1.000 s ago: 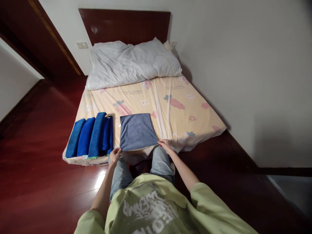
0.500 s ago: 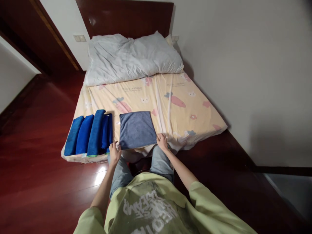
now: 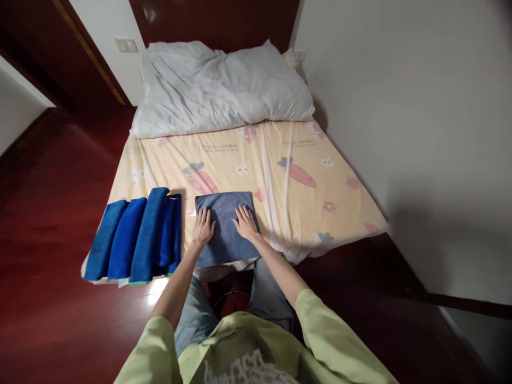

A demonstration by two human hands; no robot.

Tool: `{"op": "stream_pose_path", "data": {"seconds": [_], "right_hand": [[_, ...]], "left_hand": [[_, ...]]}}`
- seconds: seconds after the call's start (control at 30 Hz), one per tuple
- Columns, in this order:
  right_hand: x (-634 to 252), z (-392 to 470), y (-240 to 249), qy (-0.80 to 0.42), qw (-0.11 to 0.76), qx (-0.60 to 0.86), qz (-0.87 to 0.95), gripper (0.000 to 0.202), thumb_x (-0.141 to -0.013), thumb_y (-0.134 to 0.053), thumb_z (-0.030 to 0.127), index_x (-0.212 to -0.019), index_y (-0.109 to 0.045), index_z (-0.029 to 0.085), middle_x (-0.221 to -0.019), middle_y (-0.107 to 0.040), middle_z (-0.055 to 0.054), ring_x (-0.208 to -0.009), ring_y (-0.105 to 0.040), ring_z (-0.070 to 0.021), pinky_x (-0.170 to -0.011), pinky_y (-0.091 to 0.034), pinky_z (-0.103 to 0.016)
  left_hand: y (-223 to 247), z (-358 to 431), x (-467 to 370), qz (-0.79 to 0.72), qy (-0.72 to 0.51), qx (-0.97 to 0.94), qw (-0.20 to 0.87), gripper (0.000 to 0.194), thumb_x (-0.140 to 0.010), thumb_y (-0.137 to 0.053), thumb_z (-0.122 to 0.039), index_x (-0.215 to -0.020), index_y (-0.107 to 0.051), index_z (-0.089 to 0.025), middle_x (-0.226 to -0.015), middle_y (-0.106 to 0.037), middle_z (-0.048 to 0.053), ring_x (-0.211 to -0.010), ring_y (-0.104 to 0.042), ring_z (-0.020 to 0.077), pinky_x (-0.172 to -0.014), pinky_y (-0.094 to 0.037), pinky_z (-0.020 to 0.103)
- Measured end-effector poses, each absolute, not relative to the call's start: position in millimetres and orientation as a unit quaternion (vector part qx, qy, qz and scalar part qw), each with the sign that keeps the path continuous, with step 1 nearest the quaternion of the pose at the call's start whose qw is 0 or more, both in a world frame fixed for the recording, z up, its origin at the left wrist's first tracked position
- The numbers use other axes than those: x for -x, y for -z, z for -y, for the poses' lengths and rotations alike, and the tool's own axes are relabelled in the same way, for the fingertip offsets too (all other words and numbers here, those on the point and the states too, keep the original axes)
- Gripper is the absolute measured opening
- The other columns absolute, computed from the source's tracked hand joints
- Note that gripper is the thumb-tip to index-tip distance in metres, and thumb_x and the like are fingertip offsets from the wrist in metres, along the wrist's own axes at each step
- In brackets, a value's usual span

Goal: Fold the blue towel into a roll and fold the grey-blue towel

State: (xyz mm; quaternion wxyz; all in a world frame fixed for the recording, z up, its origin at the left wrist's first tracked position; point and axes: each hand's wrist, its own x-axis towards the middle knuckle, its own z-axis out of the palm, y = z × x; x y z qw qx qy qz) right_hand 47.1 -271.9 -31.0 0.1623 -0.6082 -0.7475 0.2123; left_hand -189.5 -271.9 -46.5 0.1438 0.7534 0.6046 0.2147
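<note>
A grey-blue towel (image 3: 224, 234) lies spread flat at the front edge of the bed. My left hand (image 3: 204, 227) rests palm down on its left side, fingers stretched forward. On the right side of the same towel, my right hand (image 3: 245, 222) also lies flat with its fingers apart. Left of my left hand, several rolled or folded blue towels (image 3: 148, 234) sit side by side along the bed's front left corner.
The bed (image 3: 320, 202) carries a pale yellow sheet with carrots and rabbits. A bunched white quilt (image 3: 224, 90) lies across its head end, before a dark wooden headboard (image 3: 216, 21). A wall (image 3: 400, 106) runs along the right.
Both my hands have left the towel's front corners and moved forward onto its surface. Their fingers, curled before, now lie flat. The view has shifted slightly closer to the bed.
</note>
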Motion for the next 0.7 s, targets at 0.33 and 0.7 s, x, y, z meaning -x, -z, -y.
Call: {"op": "stream_pose_path", "data": {"seconds": [0.33, 0.7], "right_hand": [[-72.1, 224.0, 57.7, -0.169, 0.164, 0.623, 0.746, 0.069, -0.104, -0.037, 0.048, -0.16, -0.031, 0.008, -0.171, -0.016, -0.015, -0.161, -0.01, -0.0304, -0.132, -0.008, -0.052], [-73.7, 183.0, 73.8, -0.113, 0.12, 0.655, 0.738, 0.072, -0.105, -0.03, 0.049, -0.161, -0.025, 0.004, -0.171, -0.014, -0.019, -0.16, -0.01, -0.0328, -0.13, -0.008, -0.06]], "left_hand": [[62.0, 210.5, 196.1, -0.622, -0.183, -0.745, 0.155, 0.082, -0.093, -0.048, -0.064, -0.157, -0.041, -0.013, -0.171, -0.018, 0.015, -0.159, -0.004, 0.0395, -0.127, -0.01, 0.061], [60.6, 177.2, 188.7, -0.632, -0.19, -0.739, 0.137, 0.074, -0.1, -0.039, -0.059, -0.158, -0.038, -0.014, -0.173, -0.009, 0.011, -0.16, 0.001, 0.035, -0.129, -0.001, 0.06]]}}
